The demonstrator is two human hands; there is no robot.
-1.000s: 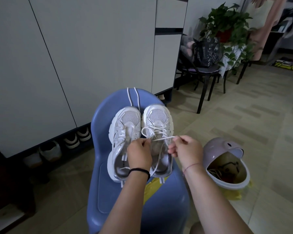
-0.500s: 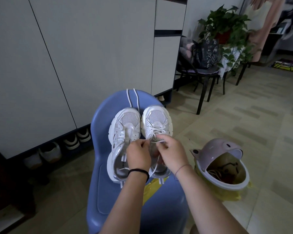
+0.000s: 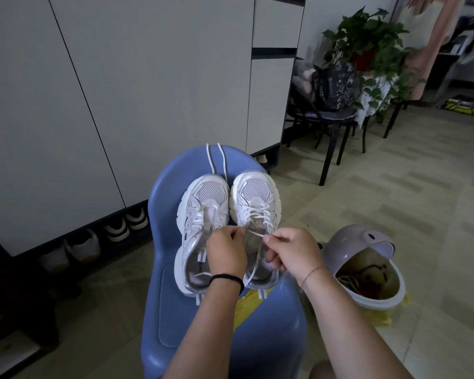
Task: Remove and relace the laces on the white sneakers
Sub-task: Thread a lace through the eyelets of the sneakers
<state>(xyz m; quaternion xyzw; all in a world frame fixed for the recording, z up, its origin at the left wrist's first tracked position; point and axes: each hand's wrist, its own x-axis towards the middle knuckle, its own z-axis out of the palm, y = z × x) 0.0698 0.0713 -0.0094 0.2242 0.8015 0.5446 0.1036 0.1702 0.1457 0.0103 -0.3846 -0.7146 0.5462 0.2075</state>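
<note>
Blue moulded-plastic chair (image 3: 175, 310), serving as work surface; seat faces the viewer, curved back towards the wall.

On the seat, side by side, toes towards the chair back:
- unlaced white mesh sneaker (image 3: 203, 214), on the left, eyelets bare, insole showing;
- laced white mesh sneaker (image 3: 255, 198), on the right, lacing crossed over its lower eyelets.

Loose white shoelace (image 3: 214, 160), doubled, draped over the chair back just beyond the unlaced sneaker's toe.

Hands, both over the laced sneaker's opening:
- left hand (image 3: 226, 253), fingers curled at the tongue, apparently grasping the upper there, though its own back hides the contact; black hair band at the wrist;
- right hand (image 3: 293, 253), pinching the free white lace end (image 3: 257, 235) between thumb and fingertips; the strand runs taut back to the shoe.

Room:
- pale tiled floor (image 3: 394, 187);
- pink lidded plastic bin (image 3: 353, 250), on the floor right of the blue chair, lid tipped back;
- white flat-panel cabinet wall (image 3: 148, 77), with several shoes (image 3: 118, 228) lined in the gap beneath;
- black metal chair (image 3: 331, 138) carrying a dark patterned bag;
- leafy green potted plant (image 3: 367, 42) beside it.
</note>
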